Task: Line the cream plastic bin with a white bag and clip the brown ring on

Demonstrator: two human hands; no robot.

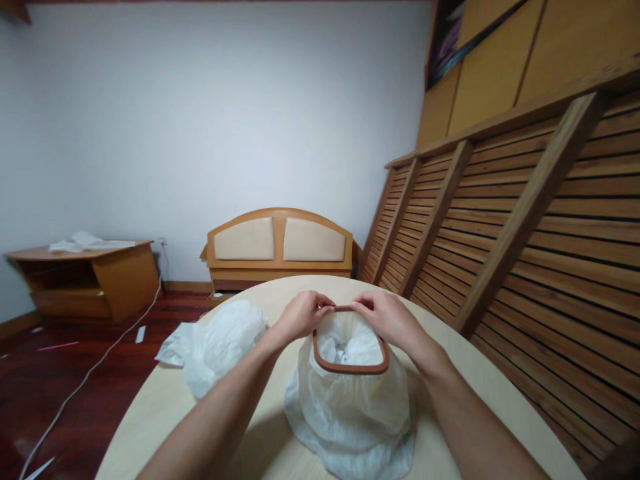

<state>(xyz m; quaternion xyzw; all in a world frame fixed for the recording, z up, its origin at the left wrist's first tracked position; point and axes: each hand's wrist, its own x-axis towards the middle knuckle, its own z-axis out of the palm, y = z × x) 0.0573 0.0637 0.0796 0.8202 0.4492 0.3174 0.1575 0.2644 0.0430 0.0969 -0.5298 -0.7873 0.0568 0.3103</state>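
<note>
A brown rounded frame (351,368) rings the mouth of a white, translucent plastic bag (353,417) that drapes over a container on the round table. My left hand (306,313) pinches the far left part of the rim. At its far right part, my right hand (380,317) pinches the rim too, a short gap from the left. More crumpled white plastic shows inside the opening. Left of my left forearm lies a bunched white plastic bag (225,343), apart from the framed one.
The pale round table (265,433) fills the foreground. Behind it stands a wooden headboard (279,263). Slatted wooden panels (500,200) lean along the right side. A low cabinet (127,280) with papers stands left, and a white cable (107,350) crosses the floor.
</note>
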